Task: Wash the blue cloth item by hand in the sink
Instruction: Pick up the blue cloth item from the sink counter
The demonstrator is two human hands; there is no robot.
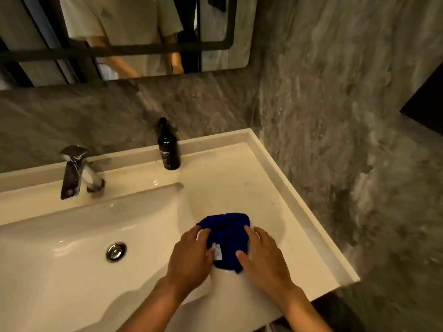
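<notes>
The blue cloth item (227, 238) lies bunched up on the flat counter just right of the white sink basin (72, 236), with a small white label showing near its lower left. My left hand (191, 255) presses against the cloth's left side with fingers curled on it. My right hand (261, 257) rests on its right side, fingers spread over the fabric and thumb under its lower edge. Both hands hold the cloth between them. The basin looks dry, and its chrome drain plug (116, 251) sits near the middle.
A chrome faucet (76, 173) stands at the back left of the basin, with no water running. A dark pump bottle (167, 147) stands on the back ledge. Grey stone walls close in behind and on the right. A mirror (134, 32) hangs above.
</notes>
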